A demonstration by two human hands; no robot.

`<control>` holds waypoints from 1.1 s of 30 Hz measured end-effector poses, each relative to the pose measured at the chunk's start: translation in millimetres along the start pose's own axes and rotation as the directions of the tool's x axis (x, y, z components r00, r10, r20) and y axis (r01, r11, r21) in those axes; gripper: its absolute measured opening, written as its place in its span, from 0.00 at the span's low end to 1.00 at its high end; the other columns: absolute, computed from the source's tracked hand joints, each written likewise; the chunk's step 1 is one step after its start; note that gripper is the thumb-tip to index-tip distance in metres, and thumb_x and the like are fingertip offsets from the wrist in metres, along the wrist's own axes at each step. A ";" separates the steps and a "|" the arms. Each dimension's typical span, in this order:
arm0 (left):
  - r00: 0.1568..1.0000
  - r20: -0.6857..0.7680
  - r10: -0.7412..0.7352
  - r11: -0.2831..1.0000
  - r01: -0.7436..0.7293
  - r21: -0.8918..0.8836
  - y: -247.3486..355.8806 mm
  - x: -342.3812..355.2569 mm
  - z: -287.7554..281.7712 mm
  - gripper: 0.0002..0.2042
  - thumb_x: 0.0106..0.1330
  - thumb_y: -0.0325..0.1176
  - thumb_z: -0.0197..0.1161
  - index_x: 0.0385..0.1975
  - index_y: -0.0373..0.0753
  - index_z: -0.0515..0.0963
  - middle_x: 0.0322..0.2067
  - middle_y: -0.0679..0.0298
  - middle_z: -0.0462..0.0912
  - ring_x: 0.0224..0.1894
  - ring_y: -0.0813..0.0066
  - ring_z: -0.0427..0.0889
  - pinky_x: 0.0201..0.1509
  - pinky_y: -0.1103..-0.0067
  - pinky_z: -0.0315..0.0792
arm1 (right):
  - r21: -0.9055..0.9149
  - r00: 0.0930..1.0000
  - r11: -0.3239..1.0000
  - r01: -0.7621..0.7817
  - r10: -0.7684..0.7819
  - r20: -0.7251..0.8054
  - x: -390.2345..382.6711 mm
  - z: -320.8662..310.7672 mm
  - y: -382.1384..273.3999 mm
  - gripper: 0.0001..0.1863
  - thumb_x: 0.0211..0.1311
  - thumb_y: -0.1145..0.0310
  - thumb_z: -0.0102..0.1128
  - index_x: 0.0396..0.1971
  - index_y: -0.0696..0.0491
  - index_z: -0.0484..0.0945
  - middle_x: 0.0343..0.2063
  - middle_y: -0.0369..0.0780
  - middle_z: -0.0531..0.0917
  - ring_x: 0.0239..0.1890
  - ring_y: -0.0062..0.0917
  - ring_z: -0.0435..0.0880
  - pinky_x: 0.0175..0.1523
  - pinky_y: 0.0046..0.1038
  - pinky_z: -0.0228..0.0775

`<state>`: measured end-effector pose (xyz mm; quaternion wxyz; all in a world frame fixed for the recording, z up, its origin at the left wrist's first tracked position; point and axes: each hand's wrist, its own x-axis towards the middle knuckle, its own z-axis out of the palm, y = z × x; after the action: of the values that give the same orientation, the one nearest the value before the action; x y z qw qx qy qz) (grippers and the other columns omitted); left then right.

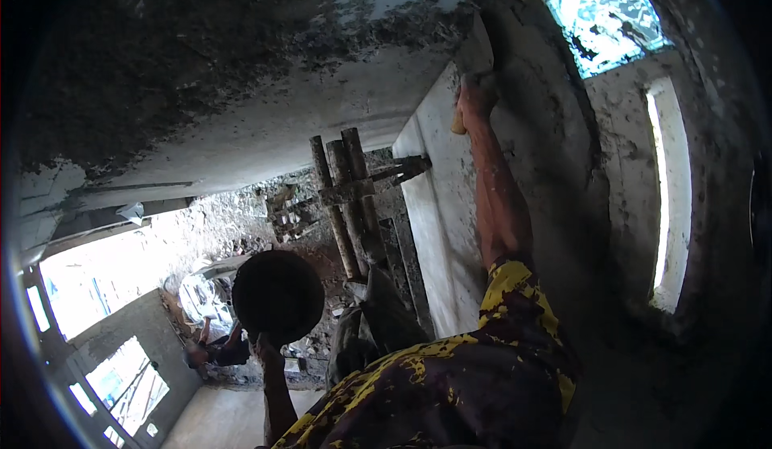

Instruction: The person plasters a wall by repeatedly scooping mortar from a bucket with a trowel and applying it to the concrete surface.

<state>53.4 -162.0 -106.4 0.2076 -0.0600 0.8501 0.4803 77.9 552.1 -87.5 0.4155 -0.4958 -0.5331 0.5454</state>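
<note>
A trowel is in my right hand, at the end of my outstretched arm. Its pointed blade lies close to the corner where two plastered walls meet, and the butt of its light handle shows below my fingers. My left hand grips the near rim of a round black bucket, held out low on the left. The inside of the bucket is too dark to make out. Rough dark mortar covers the upper part of the wall in front of me, with smoother grey surface below it.
Several wooden poles lashed to a crosspiece form a scaffold under my feet. Far below, rubble covers the ground. Another person is down there beside a pale sheet. Window openings pierce the right wall.
</note>
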 end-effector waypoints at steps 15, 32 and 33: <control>0.981 0.141 -0.130 0.981 0.148 -0.124 -38.1 -29.2 -1.4 0.16 0.62 0.41 0.47 0.34 0.34 0.73 0.35 0.61 0.73 0.36 0.72 0.72 0.40 0.75 0.69 | 0.025 1.000 1.000 -0.013 0.013 -0.018 -42.5 -19.9 -76.5 0.11 0.52 0.66 0.57 0.23 0.59 0.71 0.15 0.36 0.72 0.12 0.21 0.71 0.18 0.26 0.64; 0.851 0.450 0.271 0.475 -0.524 0.707 -39.0 -2.6 4.6 0.12 0.48 0.26 0.57 0.35 0.35 0.74 0.32 0.52 0.76 0.39 0.57 0.74 0.44 0.67 0.66 | -0.760 0.969 0.635 0.140 -0.244 -0.026 -33.7 -34.7 165.2 0.14 0.53 0.59 0.49 0.26 0.56 0.75 0.22 0.50 0.79 0.31 0.45 0.79 0.35 0.40 0.69; 0.843 0.447 0.299 0.451 -0.538 0.712 -34.3 1.0 5.0 0.12 0.48 0.25 0.58 0.35 0.35 0.74 0.32 0.52 0.76 0.39 0.57 0.74 0.44 0.67 0.67 | -0.697 0.982 0.710 0.099 -0.184 -0.049 -35.0 -25.2 142.3 0.14 0.52 0.59 0.49 0.25 0.56 0.75 0.23 0.49 0.79 0.32 0.44 0.79 0.35 0.40 0.69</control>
<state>64.4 -175.9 -136.3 0.1929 0.3185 0.9253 0.0718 119.1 509.7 -223.9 0.2711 -0.6029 -0.7095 0.2442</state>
